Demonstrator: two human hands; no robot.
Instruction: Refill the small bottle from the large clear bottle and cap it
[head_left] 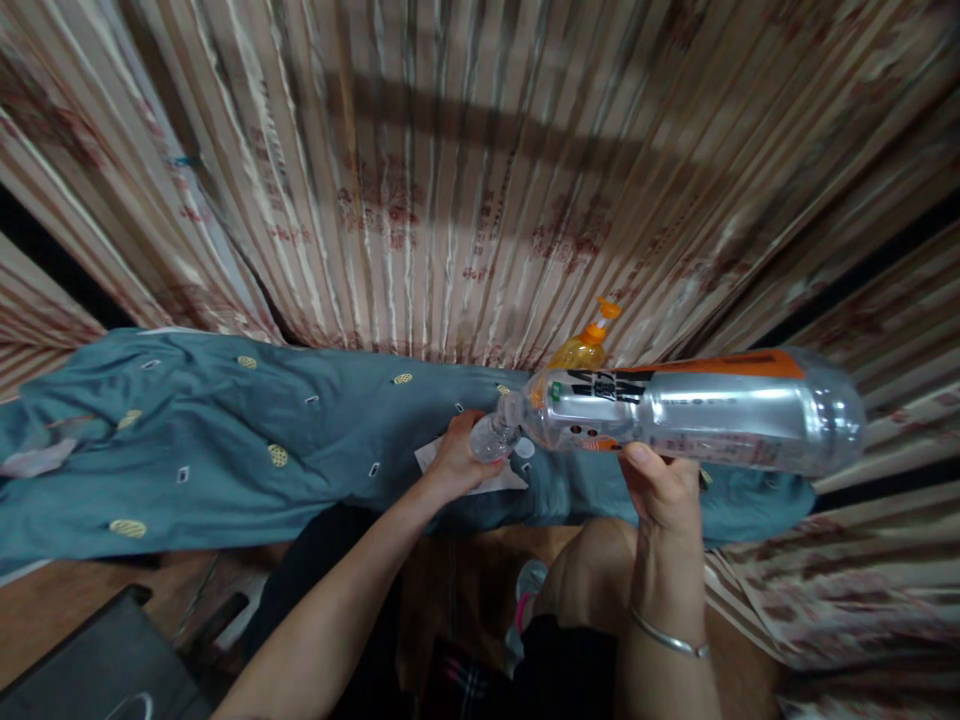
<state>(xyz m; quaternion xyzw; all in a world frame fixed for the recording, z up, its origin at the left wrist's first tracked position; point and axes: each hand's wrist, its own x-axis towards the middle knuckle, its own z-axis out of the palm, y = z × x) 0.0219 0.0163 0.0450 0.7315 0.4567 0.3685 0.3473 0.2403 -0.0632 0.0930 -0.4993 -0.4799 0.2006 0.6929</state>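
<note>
My right hand [664,487] grips a large clear plastic bottle [720,410] with an orange and silver label, tipped almost level. Its neck points left and meets the mouth of a small clear plastic bottle [491,440], which my left hand [456,455] has its fingers wrapped around. Whether liquid runs between the two I cannot tell. Under my left hand lies a white sheet of paper [499,482]. A small round whitish disc, perhaps a cap [525,448], shows just below the large bottle's neck.
A yellow pump bottle [577,353] with an orange top stands behind the large bottle. Green patterned cloth [225,440] covers the long surface, with a pale crumpled piece [41,458] at far left. Striped curtains [450,200] hang close behind. A dark chair-like object [105,660] is at lower left.
</note>
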